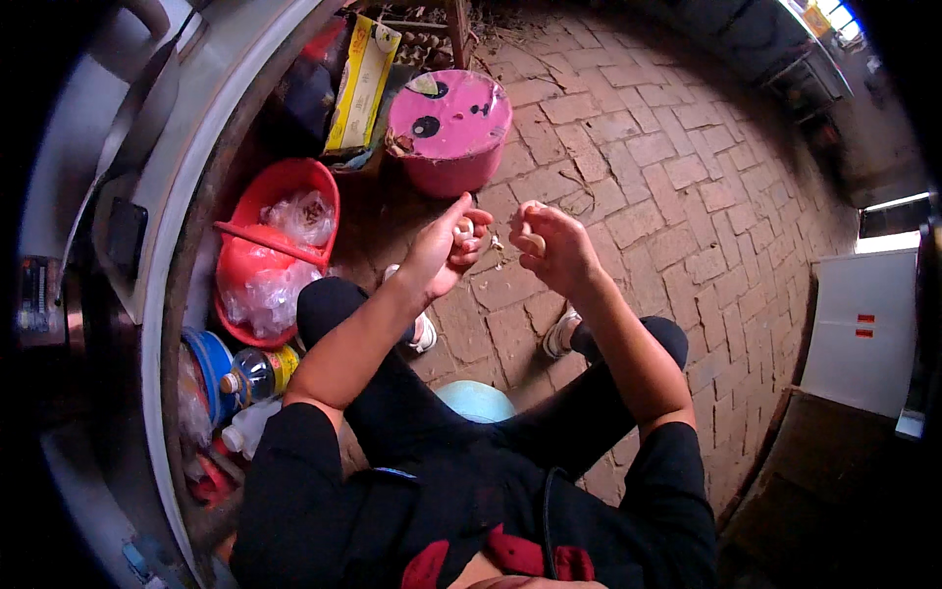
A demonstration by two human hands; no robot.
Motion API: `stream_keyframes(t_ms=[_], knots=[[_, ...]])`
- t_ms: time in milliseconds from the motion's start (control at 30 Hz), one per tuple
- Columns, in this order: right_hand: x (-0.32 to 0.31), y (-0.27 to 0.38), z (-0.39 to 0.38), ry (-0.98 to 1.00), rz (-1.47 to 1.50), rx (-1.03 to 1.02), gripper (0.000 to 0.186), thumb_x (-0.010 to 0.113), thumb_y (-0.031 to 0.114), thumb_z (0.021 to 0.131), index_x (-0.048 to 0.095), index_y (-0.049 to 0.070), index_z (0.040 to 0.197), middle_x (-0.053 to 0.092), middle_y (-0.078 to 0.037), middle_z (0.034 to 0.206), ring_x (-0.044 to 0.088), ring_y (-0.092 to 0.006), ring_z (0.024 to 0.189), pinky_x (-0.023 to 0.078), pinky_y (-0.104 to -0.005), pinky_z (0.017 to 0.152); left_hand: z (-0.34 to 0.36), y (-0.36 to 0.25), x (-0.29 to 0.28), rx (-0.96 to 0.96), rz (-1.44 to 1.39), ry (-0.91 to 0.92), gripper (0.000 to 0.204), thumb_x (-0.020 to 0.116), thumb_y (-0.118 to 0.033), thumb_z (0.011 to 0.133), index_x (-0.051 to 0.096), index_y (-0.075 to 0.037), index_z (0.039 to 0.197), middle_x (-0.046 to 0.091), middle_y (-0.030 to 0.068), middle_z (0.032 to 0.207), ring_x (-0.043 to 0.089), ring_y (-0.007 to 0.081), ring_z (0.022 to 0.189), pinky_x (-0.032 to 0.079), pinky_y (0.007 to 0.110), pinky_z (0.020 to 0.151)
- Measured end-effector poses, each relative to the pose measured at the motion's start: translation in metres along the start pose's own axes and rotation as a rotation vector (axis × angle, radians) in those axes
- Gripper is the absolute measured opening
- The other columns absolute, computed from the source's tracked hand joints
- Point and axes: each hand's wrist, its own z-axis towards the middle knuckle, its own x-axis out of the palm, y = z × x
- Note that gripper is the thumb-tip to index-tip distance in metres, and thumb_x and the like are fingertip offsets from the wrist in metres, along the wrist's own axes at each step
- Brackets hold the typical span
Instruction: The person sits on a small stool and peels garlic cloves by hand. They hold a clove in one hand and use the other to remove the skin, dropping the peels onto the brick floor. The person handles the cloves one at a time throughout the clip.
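Note:
I sit on a pale blue stool [478, 400] over a red brick floor [667, 167]. My left hand [446, 247] is raised in front of me, fingers curled around a small pale piece that looks like a garlic clove. My right hand [548, 242] is beside it, a little apart, closed on another small pale piece [531, 240]. Both hands hover above the floor just in front of a pink plastic stool with a cartoon face [449, 128]. What exactly the pieces are is too small to tell.
A red basket [279, 245] with clear plastic bags stands to my left. Below it lie a blue container [209, 371] and a plastic bottle [253, 375]. A yellow packet [361, 83] leans behind. A white cabinet [863, 329] stands at the right.

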Motion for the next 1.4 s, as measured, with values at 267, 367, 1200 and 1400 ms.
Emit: stream_keyframes(t_ms=[267,367,1200,1400], knots=[[-0.009,-0.008,0.004,-0.011,-0.760,-0.324,0.020,0.057,0.023,0.089,0.057,0.003,0.095,0.051,0.002,0.064,0.048,-0.0097,0.054,0.038,-0.0234,0.048,-0.001,0.000,0.009,-0.084,-0.049,-0.005,0.039,0.044,-0.042,0.096,0.056,-0.005,0.100,0.057,0.0047,0.078,0.047,0.0077,0.056,0.029,0.016,0.039],[-0.011,-0.023,0.012,-0.055,-1.177,-0.622,0.030,0.062,0.024,0.087,0.059,0.003,0.108,0.058,-0.005,0.062,0.053,-0.0153,0.054,0.043,-0.0294,0.051,-0.004,0.001,0.015,-0.077,0.032,-0.051,0.041,0.042,-0.046,0.096,0.056,-0.007,0.101,0.056,0.0023,0.077,0.047,0.0073,0.056,0.030,0.015,0.038],[0.014,-0.016,-0.007,0.030,-1.517,-0.538,0.028,0.067,0.024,0.083,0.060,0.004,0.101,0.060,-0.013,0.067,0.062,-0.0240,0.061,0.047,-0.0354,0.057,-0.004,0.017,0.012,0.021,0.281,0.016,0.032,0.039,-0.040,0.098,0.057,-0.015,0.091,0.052,-0.0054,0.066,0.035,0.0024,0.043,0.021,0.017,0.035],[0.003,-0.025,0.005,0.130,-0.831,-0.562,0.023,0.064,0.019,0.087,0.060,0.003,0.103,0.066,-0.007,0.074,0.063,-0.0151,0.065,0.048,-0.0299,0.057,-0.001,0.008,0.006,-0.162,0.049,0.198,0.030,0.040,-0.039,0.098,0.058,-0.016,0.091,0.052,-0.0058,0.066,0.037,0.0026,0.046,0.023,0.016,0.037]])
